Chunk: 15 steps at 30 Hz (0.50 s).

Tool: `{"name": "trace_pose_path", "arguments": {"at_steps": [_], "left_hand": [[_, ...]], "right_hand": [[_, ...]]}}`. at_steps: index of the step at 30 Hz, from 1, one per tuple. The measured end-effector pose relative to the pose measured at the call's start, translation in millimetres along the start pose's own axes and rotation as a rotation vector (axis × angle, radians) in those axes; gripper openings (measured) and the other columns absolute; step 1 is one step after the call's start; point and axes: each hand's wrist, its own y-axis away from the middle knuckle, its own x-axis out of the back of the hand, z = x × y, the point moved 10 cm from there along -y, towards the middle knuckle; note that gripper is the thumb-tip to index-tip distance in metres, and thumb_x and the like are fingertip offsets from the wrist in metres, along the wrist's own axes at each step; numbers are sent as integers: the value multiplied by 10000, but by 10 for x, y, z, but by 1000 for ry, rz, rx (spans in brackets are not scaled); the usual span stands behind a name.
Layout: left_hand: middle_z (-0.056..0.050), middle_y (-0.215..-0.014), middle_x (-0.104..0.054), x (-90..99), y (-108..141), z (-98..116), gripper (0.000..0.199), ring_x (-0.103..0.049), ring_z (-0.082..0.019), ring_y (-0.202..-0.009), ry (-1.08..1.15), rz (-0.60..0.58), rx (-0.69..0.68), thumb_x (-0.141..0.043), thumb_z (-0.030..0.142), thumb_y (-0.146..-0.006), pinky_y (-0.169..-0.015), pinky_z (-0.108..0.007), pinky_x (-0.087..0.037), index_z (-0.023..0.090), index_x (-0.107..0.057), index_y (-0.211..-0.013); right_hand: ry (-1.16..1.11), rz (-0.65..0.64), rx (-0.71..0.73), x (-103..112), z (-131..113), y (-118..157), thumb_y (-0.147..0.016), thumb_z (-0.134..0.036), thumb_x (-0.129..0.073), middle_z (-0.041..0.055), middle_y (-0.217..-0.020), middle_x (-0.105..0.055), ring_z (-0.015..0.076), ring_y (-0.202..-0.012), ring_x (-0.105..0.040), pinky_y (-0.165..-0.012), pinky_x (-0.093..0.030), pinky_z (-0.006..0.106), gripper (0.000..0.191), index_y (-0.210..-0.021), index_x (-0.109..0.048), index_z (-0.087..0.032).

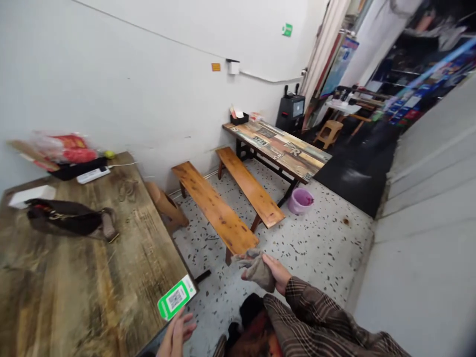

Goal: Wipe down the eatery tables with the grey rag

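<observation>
In my right hand [277, 271] I hold a crumpled grey-brown cloth [258, 271], its folds hanging over the fingers. It is in the air near the front end of a wooden bench [211, 206]; whether it touches the bench I cannot tell. My left hand [176, 334] is empty with its fingers apart, beside the corner of the wooden table [130, 277]. Just above its fingertips, a green and white QR code card [177, 298] lies at the table's edge.
A dark handbag [70, 218] and a red plastic package [74, 148] lie on the near table. A second bench [249, 186] stands by a patterned table [278, 148]. A purple bucket [300, 201] sits on the floor. A white wall [420, 238] runs along my right.
</observation>
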Motion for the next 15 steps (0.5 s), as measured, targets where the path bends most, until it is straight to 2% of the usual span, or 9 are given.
{"name": "trace_pose_path", "arguments": {"at_steps": [2, 4, 6, 8, 11, 15], "left_hand": [[-80, -940, -761, -230, -74, 53, 717, -739, -282, -804, -7, -6, 1, -597, 768, -642, -776, -420, -616, 192, -663, -1063], [-87, -914, -757, -544, -120, 86, 746, -740, -276, -778, -29, -40, 16, -600, 774, -626, -736, -403, -622, 173, -661, -1064], [-90, -876, -751, -923, -150, 171, 749, -737, -263, -738, -63, -65, 13, -596, 774, -625, -696, -389, -620, 156, -666, -1043], [-91, -855, -743, -1380, -184, 310, 746, -729, -248, -708, -100, -77, -4, -578, 770, -645, -679, -382, -613, 143, -665, -1038], [-100, -875, -735, -2297, -236, 513, 773, -725, -247, -721, -131, -138, -2, -573, 772, -644, -694, -391, -600, 126, -650, -1062], [-110, -921, -715, -3738, -203, 684, 748, -708, -218, -745, -127, -192, 18, -522, 752, -704, -721, -370, -567, 119, -621, -1089]], "right_hand": [[-73, 61, -4, 268, -111, 84, -744, -565, -684, 71, -1018, -751, 271, -1033, -687, -965, -501, 463, 457, -1069, -680, -244], [-116, 116, 15, 532, -265, 129, -736, -550, -697, 75, -1038, -748, 278, -1062, -676, -971, -501, 467, 451, -1065, -687, -242], [-136, 171, 43, 858, -457, 147, -730, -543, -701, 75, -1070, -743, 279, -1106, -657, -996, -489, 457, 434, -1043, -702, -243], [-144, 214, 59, 1277, -669, 137, -735, -538, -698, 68, -1114, -734, 272, -1148, -636, -1027, -471, 442, 418, -1043, -711, -255], [-148, 277, 67, 2107, -1040, 70, -751, -535, -687, 60, -1173, -714, 258, -1183, -617, -1069, -441, 430, 442, -1095, -700, -258], [-144, 335, 64, 3364, -1657, -61, -752, -547, -683, 80, -1176, -711, 270, -1182, -618, -1068, -448, 452, 500, -1134, -681, -224]]}}
